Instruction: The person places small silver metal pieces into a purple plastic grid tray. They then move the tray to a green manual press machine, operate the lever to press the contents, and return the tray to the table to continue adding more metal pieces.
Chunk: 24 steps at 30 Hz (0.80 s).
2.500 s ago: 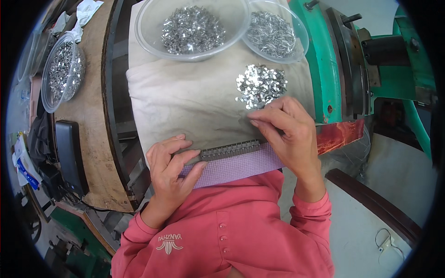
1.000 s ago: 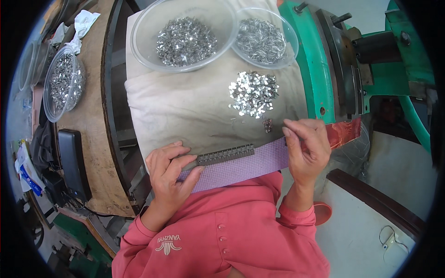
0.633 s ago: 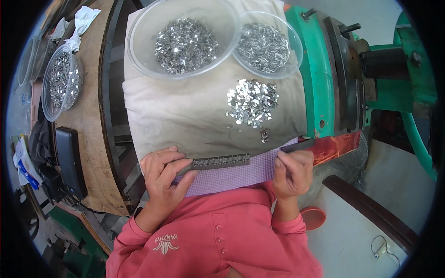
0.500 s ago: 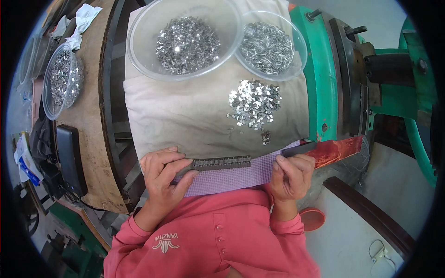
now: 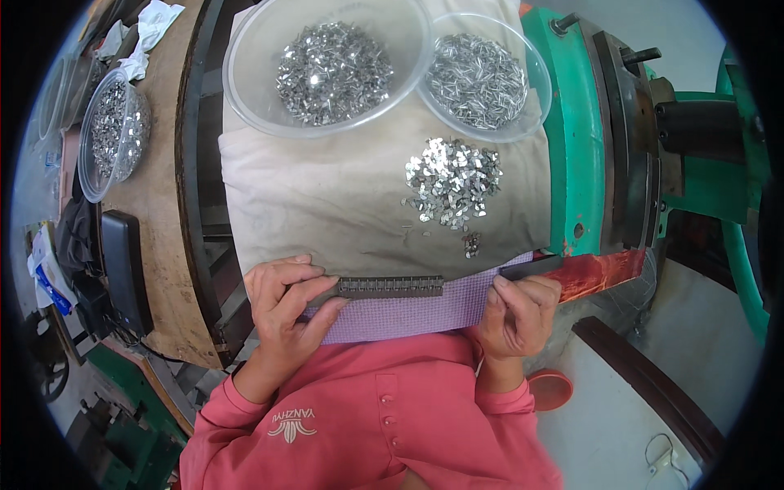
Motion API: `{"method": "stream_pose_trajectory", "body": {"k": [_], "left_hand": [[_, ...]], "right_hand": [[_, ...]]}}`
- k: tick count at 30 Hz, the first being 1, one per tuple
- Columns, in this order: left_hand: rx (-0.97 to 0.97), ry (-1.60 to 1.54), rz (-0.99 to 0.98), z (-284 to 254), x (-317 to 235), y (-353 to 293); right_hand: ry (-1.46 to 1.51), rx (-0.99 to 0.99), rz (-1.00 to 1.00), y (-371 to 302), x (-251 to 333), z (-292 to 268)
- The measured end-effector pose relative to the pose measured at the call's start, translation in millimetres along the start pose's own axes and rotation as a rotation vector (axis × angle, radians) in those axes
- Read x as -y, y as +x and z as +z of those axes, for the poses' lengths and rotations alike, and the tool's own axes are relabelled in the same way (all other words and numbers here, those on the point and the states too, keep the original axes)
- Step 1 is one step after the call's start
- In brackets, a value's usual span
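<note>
My left hand (image 5: pixel 286 304) pinches the left end of a dark slotted bar (image 5: pixel 392 286) between thumb and fingers. Small metal pieces sit in a row along the bar's slots, and purple textured matting (image 5: pixel 408 314) lies under it. Off the bar's right end, my right hand (image 5: pixel 523 312) is closed, fingers curled and thumb against them; whatever they hold is too small or hidden to make out. Just beyond those fingers lies a flat dark strip (image 5: pixel 532 267). Past the bar, a pile of shiny small metal plates (image 5: pixel 453 181) rests on the beige cloth (image 5: pixel 327 196), with a little cluster of pieces (image 5: pixel 472 244) nearer me.
At the back stand a large clear bowl (image 5: pixel 237 90) of metal bits and a smaller clear bowl (image 5: pixel 535 110) of metal pins. Green machinery (image 5: pixel 576 155) borders the right side. On the left, a wooden bench (image 5: pixel 167 245) carries another bowl (image 5: pixel 84 167) and a black case (image 5: pixel 125 273).
The view has shifted slightly. Both hands keep nearly the same pose, and the slotted bar stays in my left hand.
</note>
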<state>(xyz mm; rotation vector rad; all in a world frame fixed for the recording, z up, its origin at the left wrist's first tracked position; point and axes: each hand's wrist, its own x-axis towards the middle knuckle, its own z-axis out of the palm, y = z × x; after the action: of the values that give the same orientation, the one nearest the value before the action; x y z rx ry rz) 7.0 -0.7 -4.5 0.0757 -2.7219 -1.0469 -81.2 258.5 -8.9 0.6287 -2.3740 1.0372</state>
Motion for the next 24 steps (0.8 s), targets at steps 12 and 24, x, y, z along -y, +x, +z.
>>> {"method": "stream_pose_trajectory", "body": {"k": [12, 24], "left_hand": [[0.008, -0.01, 0.016, -1, -1, 2], [0.006, -0.021, 0.019, -1, -1, 2]], "right_hand": [[-0.021, 0.027, -0.008, 4, 1, 4], [-0.115, -0.021, 0.039, 2, -1, -24]]}}
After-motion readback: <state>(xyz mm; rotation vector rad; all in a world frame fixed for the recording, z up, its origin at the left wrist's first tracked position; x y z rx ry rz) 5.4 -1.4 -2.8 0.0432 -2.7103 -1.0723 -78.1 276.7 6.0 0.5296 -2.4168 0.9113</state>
